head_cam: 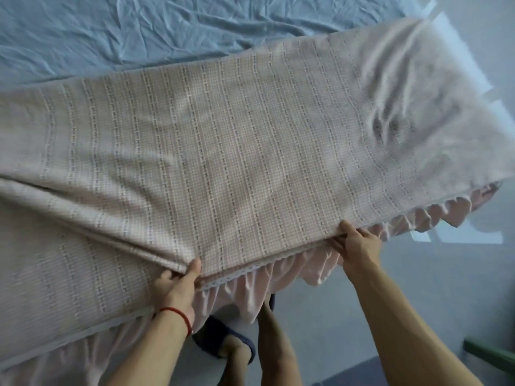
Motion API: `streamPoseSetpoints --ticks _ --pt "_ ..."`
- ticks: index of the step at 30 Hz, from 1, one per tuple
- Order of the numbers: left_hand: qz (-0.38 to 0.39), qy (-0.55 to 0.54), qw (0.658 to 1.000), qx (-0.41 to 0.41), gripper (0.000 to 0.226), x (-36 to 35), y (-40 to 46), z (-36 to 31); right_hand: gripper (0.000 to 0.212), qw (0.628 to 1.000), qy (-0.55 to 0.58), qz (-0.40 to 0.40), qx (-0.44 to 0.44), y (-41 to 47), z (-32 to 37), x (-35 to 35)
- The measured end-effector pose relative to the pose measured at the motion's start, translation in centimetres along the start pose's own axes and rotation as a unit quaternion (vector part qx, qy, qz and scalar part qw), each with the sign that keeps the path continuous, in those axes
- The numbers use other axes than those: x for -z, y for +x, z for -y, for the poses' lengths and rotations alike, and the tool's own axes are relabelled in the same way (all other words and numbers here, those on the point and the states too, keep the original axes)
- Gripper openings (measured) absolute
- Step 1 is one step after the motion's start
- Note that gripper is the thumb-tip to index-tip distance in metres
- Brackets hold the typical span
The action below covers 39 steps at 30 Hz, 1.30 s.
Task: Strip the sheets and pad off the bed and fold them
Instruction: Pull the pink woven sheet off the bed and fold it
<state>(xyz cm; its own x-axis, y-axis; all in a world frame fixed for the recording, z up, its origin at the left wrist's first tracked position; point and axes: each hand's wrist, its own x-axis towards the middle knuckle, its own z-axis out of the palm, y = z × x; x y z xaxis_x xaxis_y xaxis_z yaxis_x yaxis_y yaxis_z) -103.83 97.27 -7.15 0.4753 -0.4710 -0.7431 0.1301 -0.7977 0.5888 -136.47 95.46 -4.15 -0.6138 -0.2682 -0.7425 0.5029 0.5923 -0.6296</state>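
A pink checked sheet [250,140] with a lace trim and a ruffled pink skirt [281,277] lies folded over across the near side of the bed. My left hand [178,285] pinches the folded edge at the near side, thumb on top. My right hand [359,243] grips the same near edge further right, thumb on the cloth and fingers under it. The sheet's far right end is blurred. Behind it a wrinkled blue sheet [167,32] covers the bed.
Below the ruffle are my legs and a foot in a dark slipper [223,341] on a pale grey floor [418,288]. A green-edged object [490,355] shows at the lower right. Bright window light falls on the floor at right.
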Motion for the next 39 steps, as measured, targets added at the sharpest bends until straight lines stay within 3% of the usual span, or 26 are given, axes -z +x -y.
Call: streamPoseSetpoints --ticks 7,12,15,17,18,20,24,26,28,31,34,36,39 --pt "-0.031 0.086 0.994 -0.055 0.029 0.7 -2.0 0.1 0.012 0.998 -0.050 -0.020 0.029 0.4 -0.5 0.8" --pt "-0.030 0.143 0.989 -0.033 0.032 0.3 -3.4 0.1 0.011 0.988 -0.132 -0.074 0.025 1.0 -1.6 0.0" --pt "-0.030 0.151 0.988 -0.018 0.033 0.1 -3.4 -0.4 0.028 0.974 -0.170 -0.144 0.039 0.4 -1.4 -1.9" --pt "-0.023 0.160 0.987 -0.007 0.033 0.2 -3.2 -0.7 0.060 0.956 -0.198 -0.193 0.099 -0.9 -2.2 -2.8" --pt "-0.023 0.162 0.987 0.000 0.033 0.4 -3.0 -0.9 0.071 0.937 -0.242 -0.201 0.150 -1.9 -2.9 -3.7" --pt "-0.026 0.179 0.984 -0.002 0.036 0.6 -3.0 -1.2 0.065 0.878 -0.361 -0.144 0.280 -4.2 -4.9 -5.6" --pt "-0.089 0.300 0.947 -0.076 0.055 4.0 -1.6 -3.1 0.046 0.705 -0.493 0.136 0.491 -10.5 -8.9 -11.3" --pt "-0.147 0.348 0.915 -0.145 0.060 7.2 0.5 -5.1 0.052 0.628 -0.521 0.240 0.527 -12.2 -10.2 -13.3" --pt "-0.175 0.368 0.898 -0.164 0.069 10.1 3.1 -7.7 0.061 0.574 -0.569 0.284 0.515 -13.1 -10.2 -15.6" --pt "-0.157 0.380 0.894 -0.177 0.090 13.9 8.4 -11.2 0.076 0.525 -0.646 0.283 0.475 -14.3 -9.3 -19.5" --pt "-0.117 0.430 0.890 -0.098 0.115 17.0 13.9 -13.5 0.083 0.495 -0.666 0.284 0.480 -14.6 -9.0 -23.3" --pt "-0.081 0.452 0.887 -0.058 0.128 17.9 16.6 -13.3 0.086 0.496 -0.673 0.295 0.464 -14.2 -8.7 -25.5" --pt "-0.076 0.481 0.872 -0.052 0.121 18.4 20.8 -12.0 0.102 0.505 -0.696 0.285 0.424 -13.8 -9.2 -28.3"
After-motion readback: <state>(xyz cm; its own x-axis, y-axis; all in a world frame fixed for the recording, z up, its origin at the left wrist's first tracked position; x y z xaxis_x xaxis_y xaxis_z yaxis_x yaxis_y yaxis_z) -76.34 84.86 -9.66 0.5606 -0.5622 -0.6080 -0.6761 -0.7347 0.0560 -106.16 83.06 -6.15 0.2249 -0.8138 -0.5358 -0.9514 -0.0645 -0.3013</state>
